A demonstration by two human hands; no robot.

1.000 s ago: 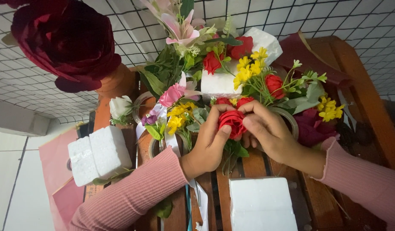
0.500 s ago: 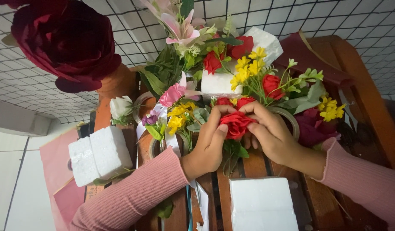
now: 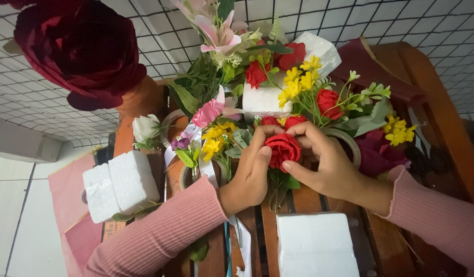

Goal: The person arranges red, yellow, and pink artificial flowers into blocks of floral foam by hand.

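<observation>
White tiled wall with dark grout behind; slatted wooden table (image 3: 308,200) under my arms. Huge dark red rose (image 3: 78,48) looms upper left. White foam blocks: one (image 3: 121,184) left, one (image 3: 315,245) near. My left hand (image 3: 249,172) and right hand (image 3: 324,164) both pinch the small red rose (image 3: 282,150), centre, among mixed flowers.

From my seat, the red rose's (image 3: 282,149) stem is hidden behind my left hand (image 3: 252,174) and right hand (image 3: 324,164), so I can't tell where it ends. The bottom edge cuts off the white foam block (image 3: 315,245), and the top-left corner clips the big dark red flower (image 3: 75,48). Flowers cover most of the desk (image 3: 303,197) slats.
</observation>
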